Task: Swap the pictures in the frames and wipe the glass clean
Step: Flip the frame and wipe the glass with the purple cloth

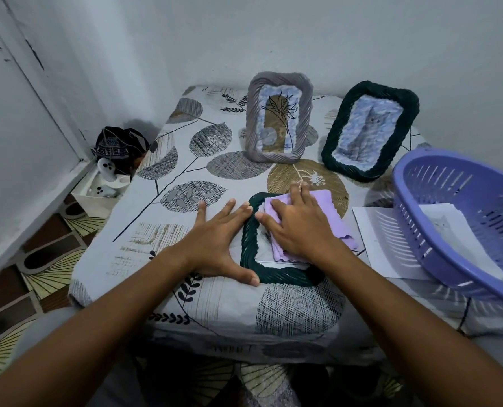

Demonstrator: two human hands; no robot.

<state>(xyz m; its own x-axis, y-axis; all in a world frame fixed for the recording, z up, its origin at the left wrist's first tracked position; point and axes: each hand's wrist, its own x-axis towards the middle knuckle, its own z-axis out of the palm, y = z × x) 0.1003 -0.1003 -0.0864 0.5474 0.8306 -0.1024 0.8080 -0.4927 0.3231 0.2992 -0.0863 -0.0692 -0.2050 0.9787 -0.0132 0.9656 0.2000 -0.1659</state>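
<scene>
A dark green woven frame (248,248) lies flat on the table in front of me. My right hand (297,227) presses a lilac cloth (323,201) flat onto its glass, fingers straight. My left hand (220,242) rests spread on the tablecloth, its fingertips and thumb touching the frame's left edge. At the back a grey woven frame (279,118) with a plant drawing stands upright. To its right a second dark green frame (370,130) with a cat picture leans back.
A lilac plastic basket (461,218) sits at the right over white paper sheets (373,239). The table wears a leaf-print cloth (185,177). On the floor at the left stand a white box (97,198) with toys and a dark bag (118,148).
</scene>
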